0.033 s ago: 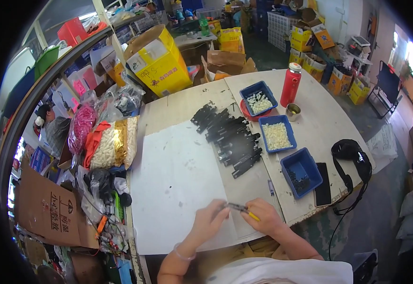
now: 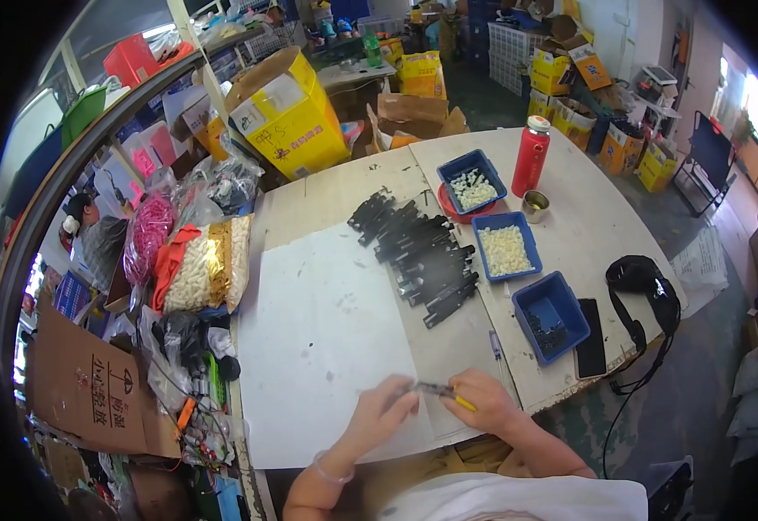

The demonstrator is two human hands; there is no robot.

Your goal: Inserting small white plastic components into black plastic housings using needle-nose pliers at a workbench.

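Over the front edge of the white sheet (image 2: 318, 347), my right hand (image 2: 486, 399) is closed round yellow-handled pliers (image 2: 462, 401). Their jaws point left, toward my left hand (image 2: 382, 408), whose fingers are pinched together at the tip of the jaws. A small dark piece seems to be between those fingers, too small and blurred to name. Beyond the hands lies a pile of black stick-like parts (image 2: 431, 269), side by side in a slanting row. To its right stand a blue bin (image 2: 567, 346) with small black pieces and another blue bin (image 2: 514, 273) with cream-coloured pieces.
A third blue bin (image 2: 499, 163) of pale pieces rests on a red dish (image 2: 446, 205). Nearby are a red bottle (image 2: 531, 161), a metal cup (image 2: 535, 207), a slim tool (image 2: 496, 346), a black phone (image 2: 591, 339) and a black strap (image 2: 644, 276). Bags and a carton (image 2: 92, 382) crowd the left.
Both hands and the pliers stay nearly in place, with a slight shift of the left fingers and wrist. The whole view has moved a little.
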